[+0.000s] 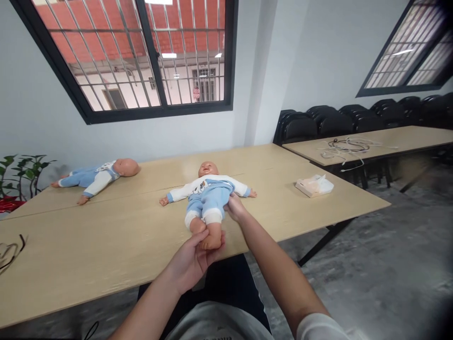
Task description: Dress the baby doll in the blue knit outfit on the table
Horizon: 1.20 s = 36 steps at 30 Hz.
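A baby doll in a white top and light blue trousers lies on its back on the wooden table, head away from me and arms spread. My left hand is closed around the doll's foot at the near table edge. At the doll's right-hand side as I see it, my right hand reaches to the hip of the trousers. Its fingers are mostly hidden behind the blue cloth, which they seem to grip. The trouser cuffs sit above the bare feet.
A second doll in similar clothes lies at the back left. On the right stands a tissue pack. Cables lie on another table, with black folding chairs behind. A plant is at far left.
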Motion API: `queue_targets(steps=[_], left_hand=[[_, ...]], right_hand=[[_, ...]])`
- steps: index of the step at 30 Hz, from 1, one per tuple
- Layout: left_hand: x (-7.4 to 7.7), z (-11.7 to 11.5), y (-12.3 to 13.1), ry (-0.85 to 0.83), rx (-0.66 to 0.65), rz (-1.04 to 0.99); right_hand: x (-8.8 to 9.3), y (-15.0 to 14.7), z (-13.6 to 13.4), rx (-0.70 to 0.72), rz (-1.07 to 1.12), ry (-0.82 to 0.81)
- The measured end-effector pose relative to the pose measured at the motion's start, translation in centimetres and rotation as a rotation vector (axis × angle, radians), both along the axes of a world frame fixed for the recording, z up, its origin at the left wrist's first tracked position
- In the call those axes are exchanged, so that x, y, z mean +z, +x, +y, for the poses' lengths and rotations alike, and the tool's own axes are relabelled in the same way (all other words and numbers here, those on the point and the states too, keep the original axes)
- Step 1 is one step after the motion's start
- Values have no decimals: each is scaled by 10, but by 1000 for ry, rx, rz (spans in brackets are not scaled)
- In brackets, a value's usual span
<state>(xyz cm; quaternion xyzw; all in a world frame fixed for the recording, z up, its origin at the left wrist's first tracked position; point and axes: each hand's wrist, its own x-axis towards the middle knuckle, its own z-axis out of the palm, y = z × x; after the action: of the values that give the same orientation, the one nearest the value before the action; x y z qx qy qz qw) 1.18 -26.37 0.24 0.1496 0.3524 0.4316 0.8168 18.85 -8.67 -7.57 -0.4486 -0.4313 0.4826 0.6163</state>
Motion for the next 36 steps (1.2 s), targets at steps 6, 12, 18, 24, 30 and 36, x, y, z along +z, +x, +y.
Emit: queue_targets(steps=[6,12,18,24,30,36], left_hand=[[-13,5,-3,9,-40,31],[-41,22,0,141,-68,194],[-65,34,4,268,64,515],[-70,33,-14,462,60,669],[-55,20,-37,498,-9,516],[-55,43,-97,439,-95,755]], right_hand=[[-17,26,20,-228,-255,22],[-24,29,14,-439,-367,86],[-12,11,-17,-167,-705,535],[-4,5,-25,37,-752,585],[-3,6,-25,40,-763,550],[-2,5,-23,36,-727,514]])
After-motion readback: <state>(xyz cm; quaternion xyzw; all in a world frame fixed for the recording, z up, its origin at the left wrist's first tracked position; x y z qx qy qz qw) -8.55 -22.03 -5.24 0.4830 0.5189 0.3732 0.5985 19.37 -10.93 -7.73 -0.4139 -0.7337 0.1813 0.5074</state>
